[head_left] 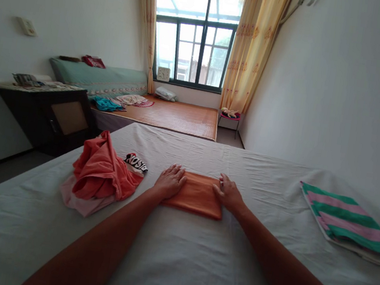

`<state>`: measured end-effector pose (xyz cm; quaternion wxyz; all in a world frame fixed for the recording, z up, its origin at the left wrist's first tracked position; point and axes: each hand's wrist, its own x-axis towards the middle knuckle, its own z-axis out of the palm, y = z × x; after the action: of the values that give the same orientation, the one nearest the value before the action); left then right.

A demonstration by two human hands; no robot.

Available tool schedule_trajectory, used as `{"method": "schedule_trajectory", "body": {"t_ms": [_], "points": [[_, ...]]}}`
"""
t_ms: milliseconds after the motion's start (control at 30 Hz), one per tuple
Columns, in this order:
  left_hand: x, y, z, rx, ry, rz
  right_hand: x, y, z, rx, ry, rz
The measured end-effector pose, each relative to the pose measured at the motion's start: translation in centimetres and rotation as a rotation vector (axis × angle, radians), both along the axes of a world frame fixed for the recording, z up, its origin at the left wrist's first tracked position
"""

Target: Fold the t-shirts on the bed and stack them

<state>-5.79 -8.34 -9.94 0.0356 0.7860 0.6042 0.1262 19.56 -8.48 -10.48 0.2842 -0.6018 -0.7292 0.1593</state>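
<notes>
A folded orange cloth [197, 195] lies flat on the white bed sheet [195, 256] in front of me. My left hand [170, 181] rests palm down on its left edge with the fingers stretched out. My right hand [228, 192] lies flat on its right edge, fingers extended too. Neither hand grips the cloth. To the left sits a crumpled pile of coral and pink clothes [102, 175] with a black, white and red printed piece [137, 162] beside it.
A green and pink striped folded blanket [349, 219] lies at the bed's right side by the wall. A dark cabinet [48, 115] stands at the left. Beyond are a second bed with a bamboo mat [176, 116], a window [193, 51] and a small stool [230, 116].
</notes>
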Motion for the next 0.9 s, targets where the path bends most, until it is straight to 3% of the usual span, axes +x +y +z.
{"method": "schedule_trajectory", "body": {"t_ms": [133, 233, 367, 467, 667, 900], "points": [[-0.1, 0.2, -0.3, 0.019, -0.031, -0.016, 0.0, -0.5, 1.3, -0.231, 0.54, -0.051], [-0.2, 0.3, -0.3, 0.02, -0.031, -0.015, -0.7, -1.3, 2.2, -0.408, 0.826, -0.043], [-0.2, 0.4, -0.3, 0.04, -0.017, -0.027, -2.0, -2.2, 2.9, -0.566, 1.006, 0.097], [-0.2, 0.5, -0.5, 0.053, 0.008, -0.03, -2.6, -2.4, 3.0, -0.644, 1.024, 0.201], [-0.8, 1.8, -0.6, 0.091, -0.017, -0.059, -1.5, -2.2, 4.6, -0.515, 1.05, 0.219], [-1.1, 2.5, -0.9, 0.091, 0.022, -0.01, 6.0, -1.5, 8.9, -0.23, 1.137, 0.101]]}}
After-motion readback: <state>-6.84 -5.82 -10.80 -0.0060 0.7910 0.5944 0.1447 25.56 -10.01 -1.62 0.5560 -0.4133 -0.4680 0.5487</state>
